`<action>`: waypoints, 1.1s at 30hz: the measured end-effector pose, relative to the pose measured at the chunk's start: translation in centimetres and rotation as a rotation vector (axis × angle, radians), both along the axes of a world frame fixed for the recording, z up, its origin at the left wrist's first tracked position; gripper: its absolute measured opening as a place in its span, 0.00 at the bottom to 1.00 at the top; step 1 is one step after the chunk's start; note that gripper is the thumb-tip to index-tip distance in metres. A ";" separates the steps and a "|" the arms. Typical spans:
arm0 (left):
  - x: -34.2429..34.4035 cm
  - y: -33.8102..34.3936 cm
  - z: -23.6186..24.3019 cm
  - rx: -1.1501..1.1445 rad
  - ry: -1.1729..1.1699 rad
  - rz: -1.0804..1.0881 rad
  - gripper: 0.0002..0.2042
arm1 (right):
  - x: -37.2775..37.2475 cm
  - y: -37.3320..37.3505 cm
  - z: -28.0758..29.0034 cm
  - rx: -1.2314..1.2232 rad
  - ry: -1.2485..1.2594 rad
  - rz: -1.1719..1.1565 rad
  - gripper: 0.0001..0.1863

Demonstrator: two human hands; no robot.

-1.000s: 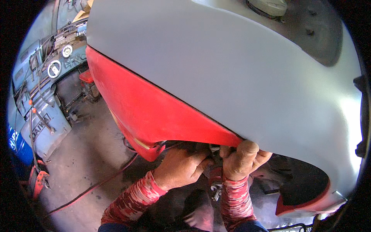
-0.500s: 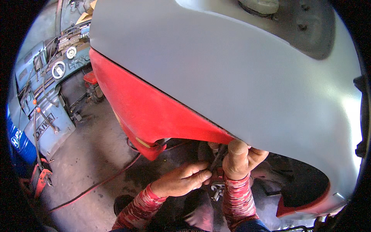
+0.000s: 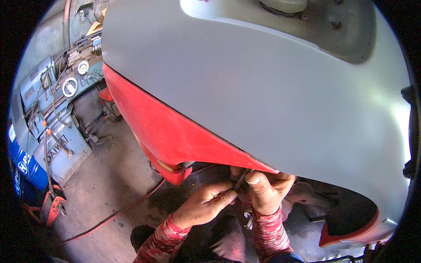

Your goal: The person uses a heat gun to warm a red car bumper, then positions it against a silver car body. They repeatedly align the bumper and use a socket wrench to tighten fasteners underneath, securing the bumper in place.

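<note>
- Left hand (image 3: 202, 205): its grip is pinched closed, thumb to fingers, on a slim dark piece (image 3: 240, 180) that slants up and right from the fingertips.
- Right hand (image 3: 266, 193): thumb raised, fingers partly hidden under the red panel (image 3: 184, 136) just above the grip; I cannot tell what they hold.
- Best, I judge: steady with the right, make small moves with the left, and spare the grey panel (image 3: 245, 87) above both grips from scratches.

1. Just behind the left hand (image 3: 205, 204): a snug camouflage arm sleeve (image 3: 165, 239), blotched red and pale pink, ending at the wrist.
2. Behind the right hand (image 3: 266, 193): a matching sleeve (image 3: 269, 232), wrinkled into rings.
3. Farther back: dark-blue cloth (image 3: 287, 257), probably a shirt cuff.
</note>
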State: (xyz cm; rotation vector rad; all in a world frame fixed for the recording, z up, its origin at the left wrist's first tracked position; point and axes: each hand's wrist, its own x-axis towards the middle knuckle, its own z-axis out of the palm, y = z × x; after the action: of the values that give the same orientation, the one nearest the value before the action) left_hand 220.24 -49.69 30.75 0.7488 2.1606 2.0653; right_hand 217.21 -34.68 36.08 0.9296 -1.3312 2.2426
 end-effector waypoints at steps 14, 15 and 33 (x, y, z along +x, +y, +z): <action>-0.3 -0.2 -0.9 0.537 -0.371 -0.086 0.12 | -0.1 -1.8 0.3 -0.242 -0.128 0.290 0.06; -0.6 -0.4 -1.5 0.623 -0.406 -0.190 0.13 | -0.1 -1.9 0.3 -0.322 -0.195 0.373 0.06; -2.3 7.4 -5.0 0.326 0.477 0.836 0.04 | -1.0 -2.2 -0.3 -0.178 -0.133 0.301 0.16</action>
State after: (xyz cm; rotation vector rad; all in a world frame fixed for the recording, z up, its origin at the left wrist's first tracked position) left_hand 217.97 -42.29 25.70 0.4026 2.7613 2.9387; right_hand 216.16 -36.92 35.79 0.9854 -1.0796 2.6419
